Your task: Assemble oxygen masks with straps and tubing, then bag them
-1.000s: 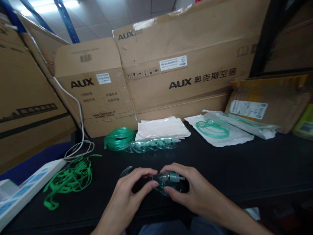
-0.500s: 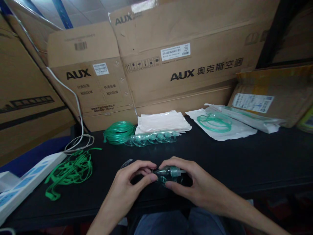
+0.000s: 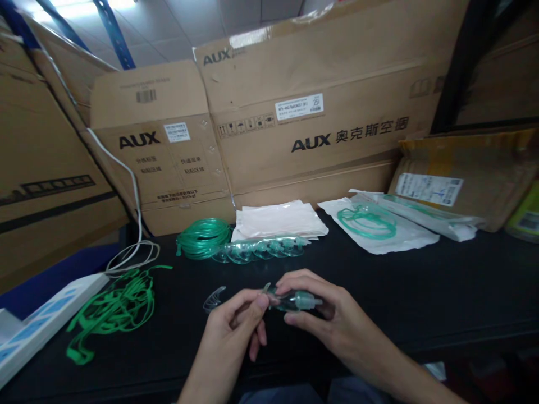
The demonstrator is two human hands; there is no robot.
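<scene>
Both my hands hold a small clear green-tinted plastic mask [image 3: 290, 301] with a pale connector, a little above the black table [image 3: 421, 292]. My right hand [image 3: 332, 320] wraps its fingers round the mask from the right. My left hand [image 3: 236, 331] pinches the mask's left rim between thumb and forefinger. A small clear curved plastic piece [image 3: 213, 299] lies on the table just left of my left hand.
A row of stacked clear masks [image 3: 261, 249] and a coil of green tubing [image 3: 202, 238] lie behind my hands. Loose green straps [image 3: 113, 308] lie at left beside a white power strip [image 3: 37, 325]. White bags [image 3: 280, 219], packaged tubing [image 3: 370, 221] and AUX cardboard boxes [image 3: 320, 112] stand behind.
My hands have lifted the mask slightly off the table and turned it. My left hand has shifted from cupping the mask to pinching its rim.
</scene>
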